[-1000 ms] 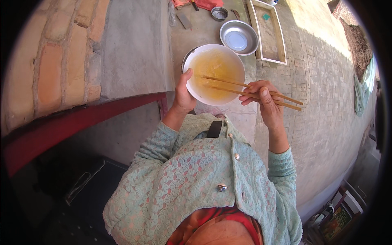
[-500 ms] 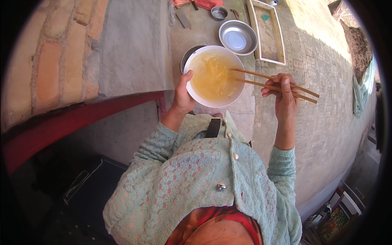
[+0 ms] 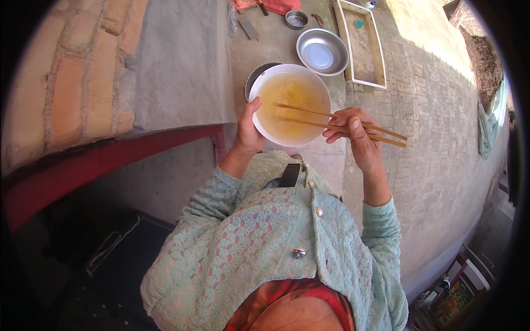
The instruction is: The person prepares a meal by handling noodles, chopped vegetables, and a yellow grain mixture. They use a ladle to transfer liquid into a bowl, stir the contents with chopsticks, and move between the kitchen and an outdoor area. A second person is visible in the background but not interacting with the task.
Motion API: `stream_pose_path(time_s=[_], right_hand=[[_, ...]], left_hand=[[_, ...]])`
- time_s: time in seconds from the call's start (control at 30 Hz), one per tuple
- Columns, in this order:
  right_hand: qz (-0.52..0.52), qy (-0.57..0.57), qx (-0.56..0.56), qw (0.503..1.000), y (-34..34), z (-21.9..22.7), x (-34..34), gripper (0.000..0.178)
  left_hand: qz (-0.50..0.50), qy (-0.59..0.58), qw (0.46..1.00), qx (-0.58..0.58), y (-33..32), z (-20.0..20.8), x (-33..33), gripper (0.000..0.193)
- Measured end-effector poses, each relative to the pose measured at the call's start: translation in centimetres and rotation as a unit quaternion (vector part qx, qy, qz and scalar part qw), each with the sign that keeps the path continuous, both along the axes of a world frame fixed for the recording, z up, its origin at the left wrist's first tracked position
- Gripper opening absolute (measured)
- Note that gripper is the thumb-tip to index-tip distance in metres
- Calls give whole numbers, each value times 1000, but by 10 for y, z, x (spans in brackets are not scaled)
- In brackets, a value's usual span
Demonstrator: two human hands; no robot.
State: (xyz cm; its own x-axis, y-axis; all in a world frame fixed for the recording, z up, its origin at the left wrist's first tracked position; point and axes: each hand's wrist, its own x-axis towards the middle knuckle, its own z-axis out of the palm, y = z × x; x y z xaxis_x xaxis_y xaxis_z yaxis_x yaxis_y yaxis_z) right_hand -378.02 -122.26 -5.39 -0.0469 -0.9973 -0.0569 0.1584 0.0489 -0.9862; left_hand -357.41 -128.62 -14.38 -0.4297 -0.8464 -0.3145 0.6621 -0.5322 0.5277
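A white bowl (image 3: 321, 124) is in front of me, held at its left rim by my left hand (image 3: 249, 128), thumb on the edge and fingers underneath. Inside it lies a yellow liquid (image 3: 298, 96) that looks like beaten egg, with lighter streaks and froth. My right hand (image 3: 358, 132) grips a pair of wooden chopsticks (image 3: 314, 110) from the right. Their tips reach into the liquid near the bowl's middle, slightly apart, while their back ends stick out past my hand.
Beyond the bowl stand a steel basin (image 3: 322, 52), a small metal bowl (image 3: 296, 20) and a white-rimmed tray (image 3: 385, 60). A dark round pan (image 3: 254, 74) is partly hidden behind the white bowl. At left runs a concrete ledge (image 3: 176, 66) beside a brick wall (image 3: 66, 94).
My right hand has moved left, carrying the chopstick tips from the bowl's right side to its middle. The streaks in the liquid have shifted. My left hand and the bowl hold nearly still.
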Motion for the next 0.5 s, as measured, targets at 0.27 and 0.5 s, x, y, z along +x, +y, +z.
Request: stream_pose_path(time_s=[0.27, 0.5], right_hand=[[-82, 22, -23, 996, -10, -7, -7, 35], [-52, 15, -4, 999, -9, -8, -45, 36]], left_hand=[[8, -1, 1000, 11, 5, 2, -4, 48], [35, -14, 999, 15, 9, 2, 1, 48]])
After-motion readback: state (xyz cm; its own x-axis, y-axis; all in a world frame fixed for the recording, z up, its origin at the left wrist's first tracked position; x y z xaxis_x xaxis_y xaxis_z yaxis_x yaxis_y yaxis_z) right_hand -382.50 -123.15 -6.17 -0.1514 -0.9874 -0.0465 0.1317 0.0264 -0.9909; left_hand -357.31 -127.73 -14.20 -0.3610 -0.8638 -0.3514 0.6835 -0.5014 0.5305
